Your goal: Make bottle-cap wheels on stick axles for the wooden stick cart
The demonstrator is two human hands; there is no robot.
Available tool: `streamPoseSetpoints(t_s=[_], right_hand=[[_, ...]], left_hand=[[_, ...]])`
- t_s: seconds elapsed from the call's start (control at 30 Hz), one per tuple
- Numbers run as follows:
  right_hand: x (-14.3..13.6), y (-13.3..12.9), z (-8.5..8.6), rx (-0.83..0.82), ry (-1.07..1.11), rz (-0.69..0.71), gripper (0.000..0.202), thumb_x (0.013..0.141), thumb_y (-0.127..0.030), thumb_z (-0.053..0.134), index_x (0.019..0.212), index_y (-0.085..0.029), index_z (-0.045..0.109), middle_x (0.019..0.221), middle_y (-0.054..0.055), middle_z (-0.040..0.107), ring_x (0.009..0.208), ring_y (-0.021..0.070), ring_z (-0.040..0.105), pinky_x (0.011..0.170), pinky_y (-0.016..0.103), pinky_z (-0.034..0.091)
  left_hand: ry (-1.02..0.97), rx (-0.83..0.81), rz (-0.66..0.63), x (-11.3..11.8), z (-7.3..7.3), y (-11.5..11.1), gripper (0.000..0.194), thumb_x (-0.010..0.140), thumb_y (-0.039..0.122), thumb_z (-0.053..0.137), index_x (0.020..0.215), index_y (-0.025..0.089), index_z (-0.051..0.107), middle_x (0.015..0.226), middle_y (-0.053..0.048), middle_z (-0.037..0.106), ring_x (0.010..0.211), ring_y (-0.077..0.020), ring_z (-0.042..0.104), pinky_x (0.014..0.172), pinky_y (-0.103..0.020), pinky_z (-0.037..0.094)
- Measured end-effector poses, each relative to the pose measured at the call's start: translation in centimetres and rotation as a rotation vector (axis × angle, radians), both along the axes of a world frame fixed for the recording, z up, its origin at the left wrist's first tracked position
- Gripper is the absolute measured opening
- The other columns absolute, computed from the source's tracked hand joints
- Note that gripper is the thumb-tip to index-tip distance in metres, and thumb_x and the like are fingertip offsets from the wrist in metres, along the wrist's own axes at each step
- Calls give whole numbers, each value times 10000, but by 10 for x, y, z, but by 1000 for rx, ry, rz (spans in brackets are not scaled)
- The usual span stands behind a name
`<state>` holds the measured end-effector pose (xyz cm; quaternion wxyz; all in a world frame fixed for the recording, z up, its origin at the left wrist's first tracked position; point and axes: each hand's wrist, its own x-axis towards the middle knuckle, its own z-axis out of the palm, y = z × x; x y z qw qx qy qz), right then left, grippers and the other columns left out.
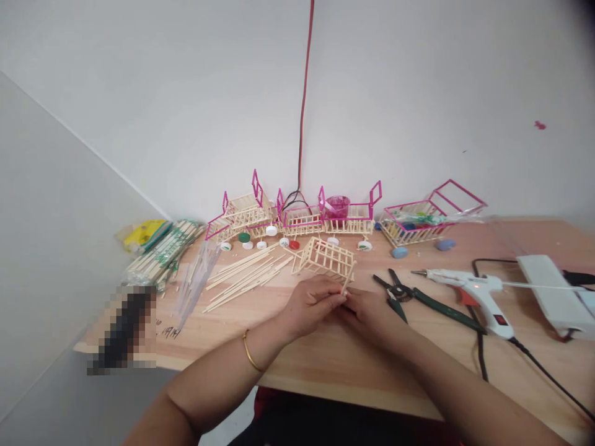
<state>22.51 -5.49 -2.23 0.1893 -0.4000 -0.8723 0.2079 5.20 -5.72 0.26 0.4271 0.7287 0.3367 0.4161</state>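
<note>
A small unpainted basket-like frame of thin wooden sticks (325, 257) is tilted on the table, just beyond my hands. My left hand (309, 306) is closed, its thumb and fingertips pinched on a short wooden stick (346, 280) that slants upward at the frame's near right corner. Close against it, my right hand (374, 316) has its fingers curled in below the left fingertips. What those right fingers grip is hidden. Loose wooden sticks (251, 272) lie left of the frame. Pliers-like cutters with green handles (400, 291) rest open to the right of my right hand.
A white glue gun (483, 291) with a cable lies right, beside a white power strip (553, 291). Along the wall stand several pink-rimmed stick carts (302, 220) with bottle-cap wheels, and a pink cup (338, 209). Packaged sticks (162, 254) lie at left.
</note>
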Motion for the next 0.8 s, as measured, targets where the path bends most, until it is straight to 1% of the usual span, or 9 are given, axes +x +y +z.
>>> streamPoseSetpoints(t_s=[0.1, 0.27, 0.33, 0.47, 0.57, 0.63, 0.7, 0.73, 0.8], right_hand=[[0, 0, -1, -2, 7, -1, 214, 908, -209, 473, 953, -154, 675, 978, 115, 703, 900, 217, 658, 792, 310, 506], [-1, 0, -2, -9, -15, -16, 232, 912, -226, 467, 931, -135, 680, 953, 136, 711, 856, 235, 664, 753, 326, 507], [-1, 0, -2, -12, -10, -21, 229, 910, -228, 468, 936, -139, 677, 966, 140, 710, 868, 238, 662, 758, 328, 503], [-1, 0, 1, -21, 42, -4, 191, 898, -224, 485, 924, -163, 664, 973, 121, 702, 886, 219, 648, 780, 315, 487], [-1, -2, 7, -35, 87, 5, 114, 857, -207, 538, 878, -171, 644, 901, 81, 694, 813, 196, 632, 714, 286, 475], [0, -3, 13, -30, 102, -20, 76, 829, -191, 560, 845, -178, 633, 811, 46, 674, 722, 173, 608, 645, 266, 453], [4, -4, 21, -4, 108, -63, 88, 834, -204, 552, 858, -189, 635, 757, 25, 649, 664, 157, 583, 610, 259, 435], [7, -5, 25, 13, 106, -90, 114, 852, -229, 536, 889, -196, 639, 755, 23, 643, 659, 155, 579, 610, 262, 435], [15, -6, 32, 52, 80, -165, 193, 893, -307, 491, 974, -210, 637, 791, 33, 647, 680, 163, 588, 623, 275, 447]], left_hand=[[-7, -3, 9, 0, 0, 0, 217, 863, 338, 575, 856, 167, 708, 874, -65, 681, 842, -160, 618, 799, -274, 478], [7, -10, -16, 0, 0, 0, 218, 870, 328, 566, 852, 161, 705, 876, -67, 675, 844, -161, 613, 797, -271, 467], [6, -19, -16, 0, -2, 1, 213, 871, 318, 565, 862, 158, 704, 876, -67, 672, 841, -158, 608, 793, -267, 460], [-12, -37, 1, -3, -3, 4, 214, 865, 314, 571, 841, 148, 705, 795, -50, 659, 764, -139, 587, 735, -244, 447], [-47, -69, 29, -7, 1, 6, 221, 858, 321, 579, 819, 146, 708, 768, -43, 656, 743, -132, 583, 715, -233, 444], [-85, -98, 54, -11, 5, 7, 201, 847, 311, 596, 836, 148, 712, 806, -49, 670, 785, -140, 597, 755, -239, 450], [-127, -140, 63, -13, 7, 7, 190, 836, 307, 611, 828, 149, 717, 823, -53, 678, 819, -148, 607, 799, -253, 456], [-164, -184, 60, -13, 8, 7, 188, 829, 310, 620, 822, 150, 718, 824, -53, 680, 827, -151, 615, 814, -263, 462], [-274, -324, 42, -12, 7, 6, 187, 810, 324, 642, 823, 151, 714, 819, -51, 684, 829, -160, 635, 826, -291, 482]])
